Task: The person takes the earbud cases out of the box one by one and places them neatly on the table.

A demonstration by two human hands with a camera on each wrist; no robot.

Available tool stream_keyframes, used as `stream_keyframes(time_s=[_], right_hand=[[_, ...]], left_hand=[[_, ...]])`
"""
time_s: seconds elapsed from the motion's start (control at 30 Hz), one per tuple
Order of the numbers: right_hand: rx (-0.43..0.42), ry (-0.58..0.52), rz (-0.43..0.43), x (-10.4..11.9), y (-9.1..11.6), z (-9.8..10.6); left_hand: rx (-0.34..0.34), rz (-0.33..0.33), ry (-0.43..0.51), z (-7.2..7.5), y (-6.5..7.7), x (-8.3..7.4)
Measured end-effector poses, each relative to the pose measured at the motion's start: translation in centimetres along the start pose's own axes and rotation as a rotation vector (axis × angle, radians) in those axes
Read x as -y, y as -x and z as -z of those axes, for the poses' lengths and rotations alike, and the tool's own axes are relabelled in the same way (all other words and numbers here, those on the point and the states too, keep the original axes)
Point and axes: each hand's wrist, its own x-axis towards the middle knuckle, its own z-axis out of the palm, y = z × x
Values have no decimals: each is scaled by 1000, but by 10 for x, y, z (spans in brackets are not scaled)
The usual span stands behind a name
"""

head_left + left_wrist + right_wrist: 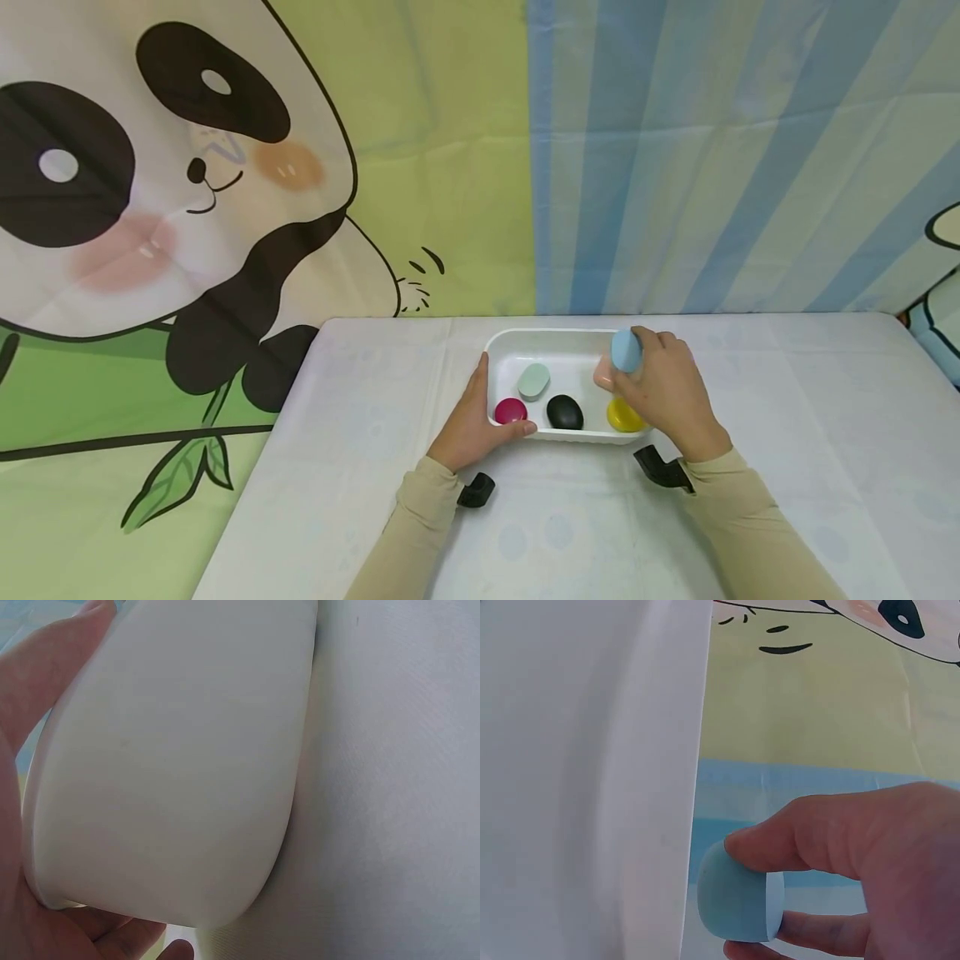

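Six smooth, rounded pieces gather at one landmark, a shallow white tray [570, 354] with rounded corners, a glossy, plastic-looking surface and a thin lipped rim. Five lie inside it: a pale green oval block [534, 382] with a flat top, toward the tray's left end; a shiny magenta round piece [510, 411] in its near left corner; a glossy black oval piece [565, 412] by the middle of its near wall; a bright yellow round piece [621, 415] at its near right corner; and a peach-pink block [603, 372] at its right end, partly hidden.

The sixth — a light blue block [626, 351] with curved matt sides and a flat face — is at the tray's right end, in the right hand [667, 387], which pinches it between thumb and fingers. The right wrist view shows it just beside the edge of the tray wall; whether the two touch, I cannot tell.

The left hand [472, 425] grips the tray's left end, thumb along the near rim and fingers round the outside. In the left wrist view the tray's outer wall is plain and gently curved.

Under the tray spreads a white, faintly dotted tablecloth [600, 533], lightly creased; beyond it hangs a printed fabric backdrop [450, 167] — panda, green ground, blue stripes.
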Motion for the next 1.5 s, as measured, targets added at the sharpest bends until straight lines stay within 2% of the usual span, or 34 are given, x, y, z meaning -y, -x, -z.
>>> stream_keyframes(time_s=[0.27, 0.63, 0.9, 1.03, 1.13, 1.5], right_hand=[[-2, 17, -38, -10, 0, 8], [-54, 49, -18, -28, 2, 17], [-27, 76, -79, -42, 2, 21], [-27, 84, -86, -51, 2, 22], [-14, 93, -97, -60, 1, 22], [44, 90, -168, -95, -1, 24]], left_hand=[[-1, 0, 2, 0, 1, 1], [-4, 7, -2, -1, 0, 2], [-4, 15, -4, 0, 0, 0], [-1, -2, -4, 1, 1, 0], [1, -13, 2, 1, 1, -1], [5, 11, -13, 2, 2, -3]])
